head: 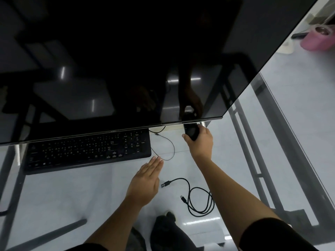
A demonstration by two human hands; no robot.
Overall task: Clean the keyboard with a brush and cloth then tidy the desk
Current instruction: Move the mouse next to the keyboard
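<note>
The black keyboard (pixel 88 151) lies on the glass desk (pixel 235 142) at the left, tucked partly under the lower edge of the dark monitor (pixel 126 60); its long axis runs left to right, tilted slightly up toward the right. The left hand (pixel 146 180) is the nearer one — flat, palm down, fingers together and holding nothing, its fingertips just off the keyboard's near right corner, beside a thin wire (pixel 170 144). A coiled black USB cable (pixel 197 198) lies loose on the glass between the forearms. Farther right, the right hand (pixel 199 140) reaches forward, arm extended, closed around a small dark device (pixel 190 132) — likely a mouse, too dark to tell — right at the monitor's bottom corner. No brush or cloth is visible, so this reads as tidying.
</note>
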